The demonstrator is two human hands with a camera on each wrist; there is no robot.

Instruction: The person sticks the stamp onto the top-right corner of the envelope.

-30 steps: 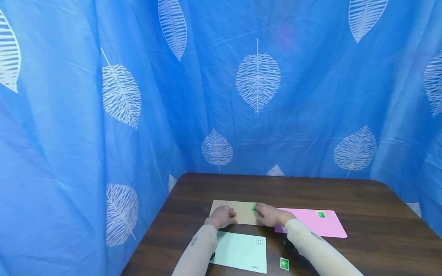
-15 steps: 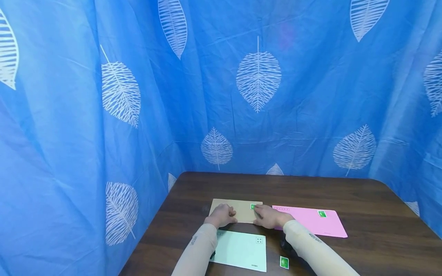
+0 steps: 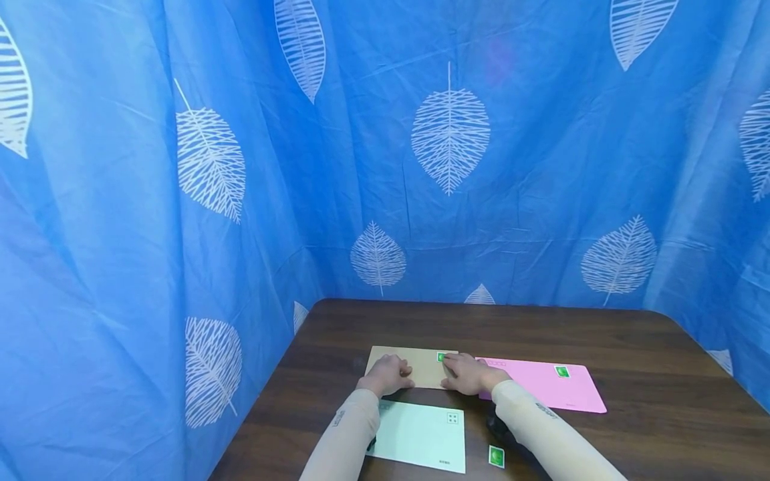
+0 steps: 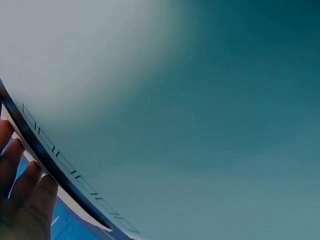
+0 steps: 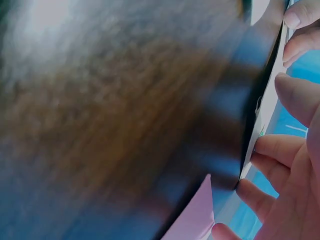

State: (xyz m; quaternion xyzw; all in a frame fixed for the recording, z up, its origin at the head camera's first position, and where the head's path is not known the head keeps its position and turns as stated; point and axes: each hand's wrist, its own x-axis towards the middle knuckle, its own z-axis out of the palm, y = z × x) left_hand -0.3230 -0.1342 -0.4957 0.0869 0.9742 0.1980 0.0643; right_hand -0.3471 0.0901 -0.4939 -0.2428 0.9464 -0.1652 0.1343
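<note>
A tan envelope (image 3: 426,371) lies flat on the table, with a green stamp (image 3: 442,357) at its upper right corner. My left hand (image 3: 385,376) rests on the envelope's left part. On its right end lies my right hand (image 3: 466,374), fingertips right at the stamp's lower edge. In the right wrist view, the extended fingers (image 5: 280,150) touch the paper. Closer to me is a mint green envelope (image 3: 421,437), partly under my left forearm; it fills most of the left wrist view, where my left fingers (image 4: 40,195) reach past its edge.
A pink envelope (image 3: 553,391) with its own green stamp (image 3: 562,371) lies to the right, partly behind my right hand. One loose green stamp (image 3: 496,457) sits beside the mint envelope. A blue leaf-patterned curtain (image 3: 517,254) hangs around the brown table (image 3: 662,374).
My right hand has shifted slightly left along the tan envelope, uncovering more of the pink envelope's left end. My left hand has stayed in place.
</note>
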